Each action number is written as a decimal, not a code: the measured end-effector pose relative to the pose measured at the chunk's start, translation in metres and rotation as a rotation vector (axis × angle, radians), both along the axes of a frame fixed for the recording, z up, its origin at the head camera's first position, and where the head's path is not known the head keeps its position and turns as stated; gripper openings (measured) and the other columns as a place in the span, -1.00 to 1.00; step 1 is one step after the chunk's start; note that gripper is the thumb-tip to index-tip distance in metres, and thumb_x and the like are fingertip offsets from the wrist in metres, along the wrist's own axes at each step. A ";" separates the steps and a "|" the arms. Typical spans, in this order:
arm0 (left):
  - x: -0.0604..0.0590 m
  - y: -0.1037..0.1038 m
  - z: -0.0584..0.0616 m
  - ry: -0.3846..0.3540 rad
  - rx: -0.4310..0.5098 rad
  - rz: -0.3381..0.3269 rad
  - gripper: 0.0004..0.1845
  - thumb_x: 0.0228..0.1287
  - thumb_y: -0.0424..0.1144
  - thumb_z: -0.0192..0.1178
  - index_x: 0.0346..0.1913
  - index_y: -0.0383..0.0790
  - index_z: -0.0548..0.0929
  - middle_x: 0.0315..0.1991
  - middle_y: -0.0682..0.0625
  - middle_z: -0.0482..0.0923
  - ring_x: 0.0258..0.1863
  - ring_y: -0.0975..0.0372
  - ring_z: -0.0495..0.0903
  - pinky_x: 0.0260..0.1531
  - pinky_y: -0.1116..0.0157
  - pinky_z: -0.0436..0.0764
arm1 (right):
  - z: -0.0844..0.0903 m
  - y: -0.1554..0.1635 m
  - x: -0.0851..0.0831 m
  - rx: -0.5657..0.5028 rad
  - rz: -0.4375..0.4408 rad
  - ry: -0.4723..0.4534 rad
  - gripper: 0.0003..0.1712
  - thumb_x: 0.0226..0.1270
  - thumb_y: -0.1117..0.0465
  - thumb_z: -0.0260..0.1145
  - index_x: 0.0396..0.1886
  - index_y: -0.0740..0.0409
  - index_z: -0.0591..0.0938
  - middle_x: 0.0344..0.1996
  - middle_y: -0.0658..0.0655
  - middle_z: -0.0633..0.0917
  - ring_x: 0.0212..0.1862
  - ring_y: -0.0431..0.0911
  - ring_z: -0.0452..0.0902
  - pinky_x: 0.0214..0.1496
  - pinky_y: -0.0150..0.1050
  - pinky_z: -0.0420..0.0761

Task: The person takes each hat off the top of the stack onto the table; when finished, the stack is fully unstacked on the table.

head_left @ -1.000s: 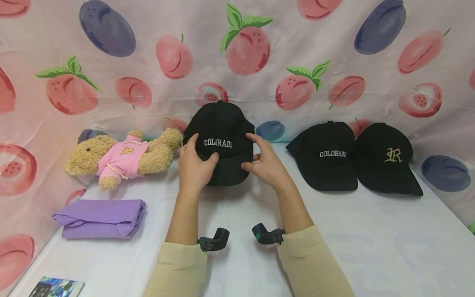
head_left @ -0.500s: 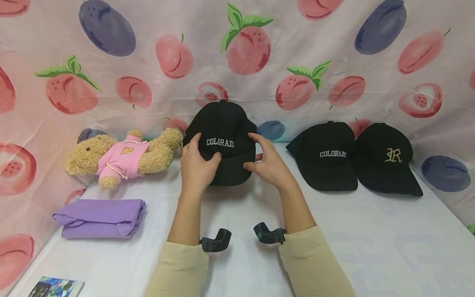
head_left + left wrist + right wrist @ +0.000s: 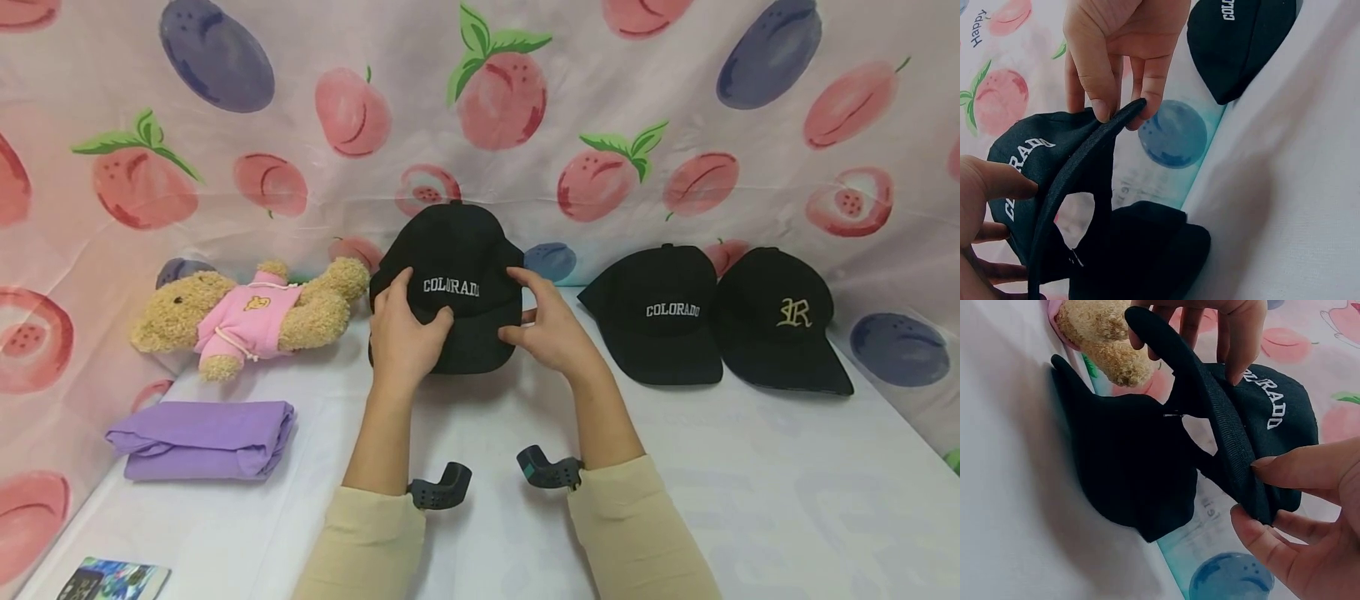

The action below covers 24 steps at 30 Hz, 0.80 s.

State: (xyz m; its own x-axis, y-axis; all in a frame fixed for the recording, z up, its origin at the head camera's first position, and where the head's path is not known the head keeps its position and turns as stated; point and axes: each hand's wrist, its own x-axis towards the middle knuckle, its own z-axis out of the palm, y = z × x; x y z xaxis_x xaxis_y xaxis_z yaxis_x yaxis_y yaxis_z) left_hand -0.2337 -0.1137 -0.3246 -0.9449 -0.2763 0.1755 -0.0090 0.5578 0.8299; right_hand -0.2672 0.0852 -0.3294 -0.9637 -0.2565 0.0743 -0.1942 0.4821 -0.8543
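Note:
My two hands hold a black baseball cap [image 3: 461, 250] lettered COLORADO at the middle back of the table. The left hand [image 3: 407, 342] grips the cap's left side, its thumb on the front by the brim. On the other side, the right hand [image 3: 551, 321] pinches the brim's edge between thumb and fingers. In the right wrist view, the cap is raised, with its back opening showing. Another black cap [image 3: 1129, 456] lies on the table behind and below it, hidden from the head view by the held one.
Two more black caps stand side by side at the right, one lettered COLORADO [image 3: 660, 333] and one with a gold R [image 3: 776, 333]. A teddy bear [image 3: 251, 321] in pink lies at the left, above a folded purple cloth [image 3: 206, 442]. A patterned booklet [image 3: 131, 577] is at the front left.
Both hands have shifted slightly to the right, carrying the cap with them. Their hold looks the same, and the other things have stayed put.

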 end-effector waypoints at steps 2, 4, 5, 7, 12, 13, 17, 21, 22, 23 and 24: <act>0.000 0.001 0.000 -0.003 0.001 -0.001 -0.16 0.30 -0.08 0.30 0.60 -0.05 0.23 0.56 -0.24 0.19 0.50 -0.22 0.23 0.46 -0.23 0.24 | 0.000 0.001 0.000 0.004 0.000 -0.003 0.00 0.25 0.32 0.45 0.63 -0.12 0.22 0.62 0.13 0.18 0.22 0.21 0.56 0.10 0.06 0.70; 0.000 0.002 0.000 -0.005 0.004 -0.003 -0.16 0.30 -0.08 0.30 0.61 -0.04 0.23 0.56 -0.23 0.19 0.49 -0.22 0.23 0.46 -0.23 0.23 | 0.000 0.003 0.000 0.007 -0.002 -0.006 -0.01 0.25 0.31 0.45 0.63 -0.12 0.22 0.62 0.13 0.18 0.23 0.20 0.56 0.11 0.07 0.70; 0.000 0.003 0.000 -0.005 0.007 -0.004 -0.16 0.30 -0.08 0.30 0.61 -0.04 0.23 0.56 -0.23 0.19 0.49 -0.21 0.23 0.46 -0.22 0.23 | 0.000 0.004 0.000 0.010 -0.003 -0.007 -0.01 0.25 0.31 0.44 0.62 -0.13 0.23 0.62 0.13 0.18 0.23 0.20 0.56 0.11 0.07 0.69; 0.000 0.004 0.000 -0.008 0.012 -0.005 -0.16 0.30 -0.08 0.30 0.61 -0.03 0.23 0.56 -0.22 0.19 0.49 -0.21 0.24 0.46 -0.22 0.24 | 0.000 0.005 0.000 0.012 -0.004 -0.007 -0.01 0.26 0.31 0.44 0.62 -0.13 0.23 0.62 0.13 0.18 0.23 0.20 0.56 0.12 0.08 0.69; 0.001 0.006 -0.001 -0.023 0.012 -0.004 -0.16 0.30 -0.07 0.30 0.61 -0.01 0.23 0.56 -0.21 0.19 0.47 -0.20 0.26 0.45 -0.22 0.25 | 0.001 0.007 0.000 0.021 -0.005 -0.015 -0.01 0.26 0.31 0.44 0.63 -0.15 0.22 0.62 0.11 0.18 0.24 0.19 0.55 0.13 0.09 0.69; 0.001 0.006 -0.001 -0.024 0.010 -0.004 -0.16 0.30 -0.07 0.30 0.61 -0.01 0.23 0.56 -0.21 0.19 0.47 -0.20 0.26 0.45 -0.22 0.25 | 0.002 0.007 0.000 0.026 -0.007 -0.019 -0.01 0.26 0.30 0.44 0.63 -0.16 0.21 0.62 0.11 0.18 0.24 0.19 0.55 0.13 0.09 0.68; 0.000 0.008 -0.002 -0.014 0.005 -0.004 -0.16 0.30 -0.07 0.30 0.61 -0.02 0.23 0.56 -0.21 0.21 0.46 -0.21 0.27 0.44 -0.21 0.26 | 0.003 0.010 0.000 0.038 -0.012 -0.025 0.00 0.27 0.30 0.45 0.63 -0.17 0.21 0.62 0.10 0.18 0.26 0.19 0.54 0.13 0.09 0.68; -0.003 0.009 -0.004 -0.008 -0.002 -0.007 -0.16 0.30 -0.07 0.30 0.61 -0.02 0.23 0.55 -0.21 0.21 0.45 -0.21 0.27 0.45 -0.21 0.25 | 0.004 0.013 0.000 0.046 -0.010 -0.028 0.00 0.28 0.30 0.45 0.63 -0.17 0.20 0.62 0.10 0.18 0.27 0.19 0.54 0.14 0.09 0.67; -0.003 0.010 -0.004 -0.009 -0.001 -0.009 -0.16 0.30 -0.07 0.30 0.61 -0.02 0.23 0.56 -0.21 0.21 0.45 -0.21 0.27 0.45 -0.21 0.25 | 0.004 0.013 0.000 0.048 -0.010 -0.030 0.00 0.28 0.30 0.45 0.63 -0.18 0.20 0.62 0.10 0.18 0.28 0.19 0.54 0.14 0.10 0.67; -0.003 0.010 -0.004 -0.010 -0.001 -0.012 -0.16 0.30 -0.07 0.30 0.61 -0.02 0.23 0.56 -0.20 0.21 0.45 -0.20 0.27 0.45 -0.21 0.25 | 0.004 0.014 0.000 0.048 -0.010 -0.032 0.00 0.29 0.30 0.45 0.64 -0.18 0.20 0.62 0.09 0.18 0.28 0.18 0.54 0.15 0.10 0.66; -0.003 0.010 -0.005 -0.012 0.003 -0.013 -0.16 0.30 -0.07 0.30 0.61 -0.01 0.23 0.56 -0.20 0.20 0.45 -0.20 0.27 0.45 -0.21 0.25 | 0.004 0.014 -0.001 0.048 -0.010 -0.034 0.00 0.29 0.30 0.45 0.64 -0.18 0.19 0.62 0.09 0.18 0.28 0.18 0.54 0.15 0.10 0.66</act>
State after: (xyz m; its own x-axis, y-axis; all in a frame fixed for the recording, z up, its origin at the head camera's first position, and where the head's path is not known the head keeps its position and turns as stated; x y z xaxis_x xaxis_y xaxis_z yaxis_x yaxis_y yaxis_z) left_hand -0.2370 -0.1039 -0.3291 -0.9504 -0.2644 0.1636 -0.0113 0.5552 0.8316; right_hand -0.2678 0.0993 -0.3254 -0.9680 -0.2493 0.0290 -0.1601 0.5246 -0.8362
